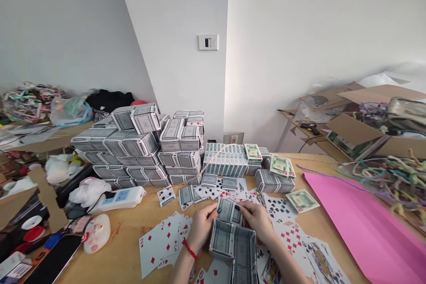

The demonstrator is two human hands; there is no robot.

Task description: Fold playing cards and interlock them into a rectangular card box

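Note:
In front of me is an open-topped box (221, 238) built of grey-backed playing cards, with walls dividing it into compartments. At its far end is a panel of patterned playing cards (229, 211); whether it is joined to the box I cannot tell. My left hand (203, 226), with a red string bracelet at the wrist, pinches the panel's left side. On the right side my right hand (258, 219) grips it, thumb on top. Loose face-up playing cards (163, 242) lie left of the box, and more playing cards (293, 237) spread to the right.
Stacked card-built blocks (133, 146) stand at the back left. Rows of card packs (224, 159) are behind my hands. A white power strip (121, 197) and phone (55, 259) lie left, pink paper (362, 226) right. Cardboard boxes (382, 97) stand beyond.

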